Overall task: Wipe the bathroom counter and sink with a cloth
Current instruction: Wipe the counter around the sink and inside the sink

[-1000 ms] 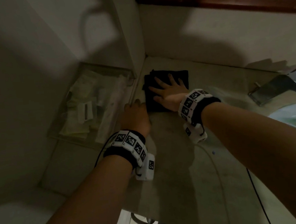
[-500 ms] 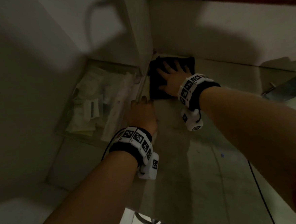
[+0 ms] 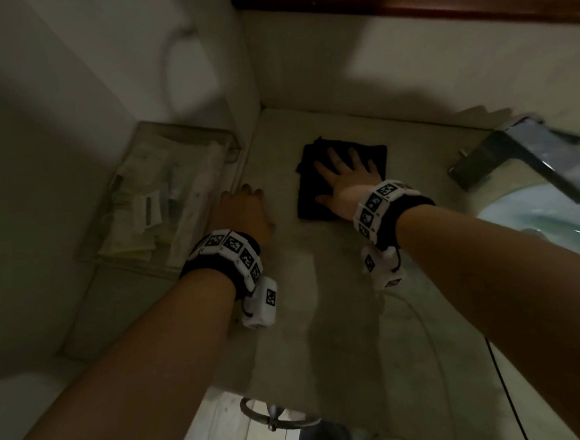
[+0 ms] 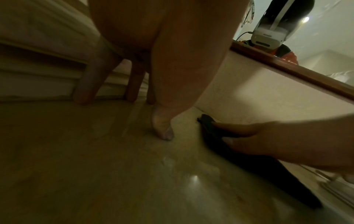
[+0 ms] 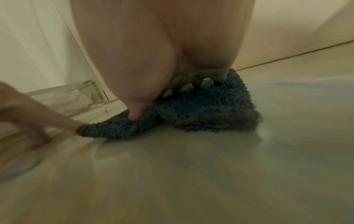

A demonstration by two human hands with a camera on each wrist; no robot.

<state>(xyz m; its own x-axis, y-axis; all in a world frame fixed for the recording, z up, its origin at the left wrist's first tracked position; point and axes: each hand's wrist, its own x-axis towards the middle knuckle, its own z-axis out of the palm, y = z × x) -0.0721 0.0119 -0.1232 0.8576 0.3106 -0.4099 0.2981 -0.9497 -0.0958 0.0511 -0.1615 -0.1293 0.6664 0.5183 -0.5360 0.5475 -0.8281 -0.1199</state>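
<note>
A dark blue folded cloth (image 3: 313, 183) lies flat on the pale counter (image 3: 320, 286), a short way out from the back left corner. My right hand (image 3: 342, 178) presses down on it with fingers spread and straight; the fluffy cloth (image 5: 210, 113) shows under the palm in the right wrist view. My left hand (image 3: 243, 206) rests on the counter at its left edge, fingertips (image 4: 82, 97) touching the surface, holding nothing. In the left wrist view the cloth (image 4: 249, 163) sits to the right under the other hand. The sink (image 3: 556, 225) curves in at the right.
A clear tray (image 3: 173, 193) of packets sits lower, left of the counter. A metal faucet (image 3: 517, 155) stands at the right by the sink. Walls close the back and left; a wooden mirror frame (image 3: 438, 3) runs above. A cable (image 3: 506, 393) trails near the front.
My right hand slid the cloth into the back left corner and has now drawn it back out to the right. The left hand stayed at the counter's left edge.
</note>
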